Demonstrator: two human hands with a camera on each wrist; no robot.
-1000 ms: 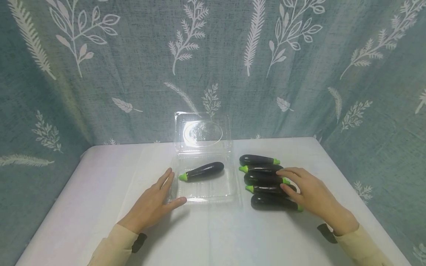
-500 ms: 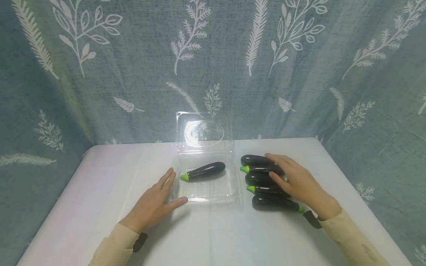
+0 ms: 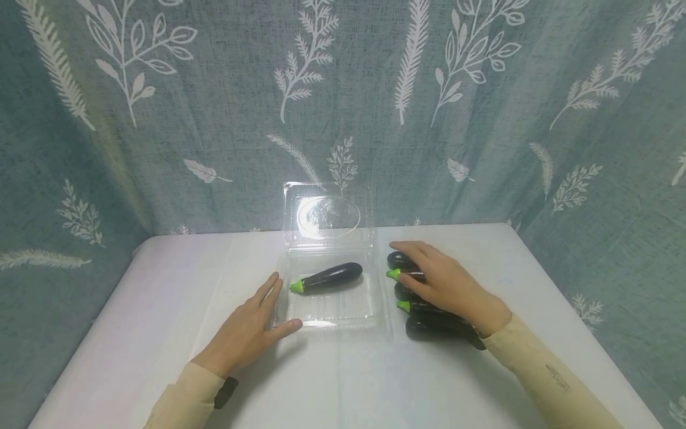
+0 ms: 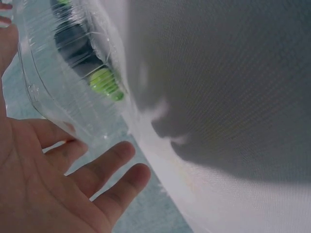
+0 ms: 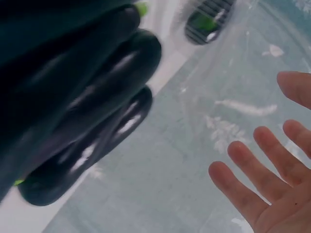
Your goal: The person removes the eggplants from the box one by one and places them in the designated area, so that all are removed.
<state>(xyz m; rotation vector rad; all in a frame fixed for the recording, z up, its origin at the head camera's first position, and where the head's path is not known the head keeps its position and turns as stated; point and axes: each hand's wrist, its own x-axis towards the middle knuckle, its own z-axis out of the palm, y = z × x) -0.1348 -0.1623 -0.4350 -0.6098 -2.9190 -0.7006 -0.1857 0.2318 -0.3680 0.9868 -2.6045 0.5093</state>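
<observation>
A clear plastic clamshell container [image 3: 329, 313] stands with its lid raised, one dark eggplant [image 3: 334, 276] with a green stem lying inside. My left hand [image 3: 243, 333] spreads its fingers along the container's left side, fingertips right at the rim; in the left wrist view the fingers are extended beside the clear wall. To the right, several eggplants [image 3: 429, 328] lie in a row, stems pointing alternately left and right. Over that row reaches my right hand [image 3: 447, 285], hiding much of it. The right wrist view has its fingers [image 5: 252, 174] apart, with nothing between them.
A white cloth-covered table [image 3: 343, 381] carries everything. Behind it and along both sides hangs a green-grey curtain [image 3: 230, 149] with white leaf patterns. The container's raised lid [image 3: 329, 238] stands near the table's back edge.
My right hand has moved left and toward the back across the eggplant row, covering more of it. The left hand stays beside the container.
</observation>
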